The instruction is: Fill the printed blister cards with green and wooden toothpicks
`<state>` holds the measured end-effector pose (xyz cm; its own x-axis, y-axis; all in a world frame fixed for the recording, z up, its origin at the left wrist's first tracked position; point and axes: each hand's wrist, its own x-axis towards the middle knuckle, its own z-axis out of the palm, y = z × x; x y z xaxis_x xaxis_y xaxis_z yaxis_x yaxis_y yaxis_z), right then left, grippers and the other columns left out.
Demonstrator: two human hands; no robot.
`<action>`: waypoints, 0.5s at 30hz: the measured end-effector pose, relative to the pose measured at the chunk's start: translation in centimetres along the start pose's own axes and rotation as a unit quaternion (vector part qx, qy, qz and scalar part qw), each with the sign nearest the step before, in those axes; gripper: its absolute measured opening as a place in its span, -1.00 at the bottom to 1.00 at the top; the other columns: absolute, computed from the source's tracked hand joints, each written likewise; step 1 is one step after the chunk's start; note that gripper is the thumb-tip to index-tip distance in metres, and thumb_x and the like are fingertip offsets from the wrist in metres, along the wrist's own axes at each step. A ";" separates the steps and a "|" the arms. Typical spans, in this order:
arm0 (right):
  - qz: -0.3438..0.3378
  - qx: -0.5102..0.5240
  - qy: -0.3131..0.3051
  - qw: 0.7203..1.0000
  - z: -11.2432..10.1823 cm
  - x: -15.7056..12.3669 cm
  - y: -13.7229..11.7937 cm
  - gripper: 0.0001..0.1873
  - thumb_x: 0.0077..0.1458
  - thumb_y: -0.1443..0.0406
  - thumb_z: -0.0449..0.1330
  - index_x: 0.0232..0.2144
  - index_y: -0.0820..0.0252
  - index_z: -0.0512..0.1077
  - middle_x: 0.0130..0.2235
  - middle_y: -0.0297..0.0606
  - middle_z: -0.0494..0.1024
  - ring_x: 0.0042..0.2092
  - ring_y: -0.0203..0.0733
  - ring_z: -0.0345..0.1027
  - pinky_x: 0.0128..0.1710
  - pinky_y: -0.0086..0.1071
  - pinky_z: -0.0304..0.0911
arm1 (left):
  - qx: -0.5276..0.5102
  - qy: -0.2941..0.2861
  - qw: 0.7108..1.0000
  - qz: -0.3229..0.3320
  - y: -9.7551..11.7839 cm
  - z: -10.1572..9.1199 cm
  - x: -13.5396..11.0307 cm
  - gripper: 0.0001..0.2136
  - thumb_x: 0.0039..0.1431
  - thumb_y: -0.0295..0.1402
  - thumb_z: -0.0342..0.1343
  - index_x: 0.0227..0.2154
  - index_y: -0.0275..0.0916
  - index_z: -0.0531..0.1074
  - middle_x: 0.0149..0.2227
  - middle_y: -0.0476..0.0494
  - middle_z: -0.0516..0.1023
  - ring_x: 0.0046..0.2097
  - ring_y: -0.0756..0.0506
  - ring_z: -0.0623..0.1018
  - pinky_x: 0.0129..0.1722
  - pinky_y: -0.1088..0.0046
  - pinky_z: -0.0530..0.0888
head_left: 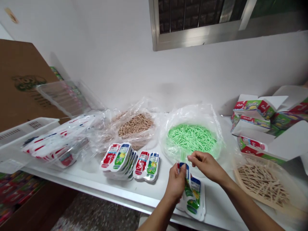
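My left hand (176,183) is closed round a small stack of plastic blister packs (193,195) printed in red, blue and green, held upright over the white table's (120,186) front edge. My right hand (205,164) pinches something small at the top of that pack; I cannot make out what. Just behind my hands lies a clear bag of green sticks (192,137). Further left, a bag of brown sticks (135,124) sits open.
A stack of filled packs (119,158) and a single pack (147,166) lie left of my hands. A bag of more packs (60,141) rests on a white basket (16,134). A woven tray of wooden sticks (263,183) and printed cartons (257,120) stand right.
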<state>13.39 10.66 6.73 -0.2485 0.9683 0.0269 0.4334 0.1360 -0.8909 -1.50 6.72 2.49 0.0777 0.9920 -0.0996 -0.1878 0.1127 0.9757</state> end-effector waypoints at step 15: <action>0.015 0.046 0.032 0.998 1.2 -0.3 -0.6 -0.77 0.06 0.14 0.09 -0.47 0.17 0.37 -0.55 -0.43 0.29 -0.49 -0.30 0.18 -0.49 -0.45 0.14 | 0.025 -0.009 0.999 0.018 -0.2 0.2 -0.3 -0.68 0.13 -0.09 0.06 -0.39 -0.30 0.36 -0.49 0.01 0.32 -0.43 0.01 0.29 -0.39 0.51 0.29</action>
<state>12.22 10.05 6.69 -0.1789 0.9835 0.0261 0.3582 0.0899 -0.9293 -1.33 6.40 2.36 0.0900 0.9941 -0.0603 -0.1426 0.0728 0.9871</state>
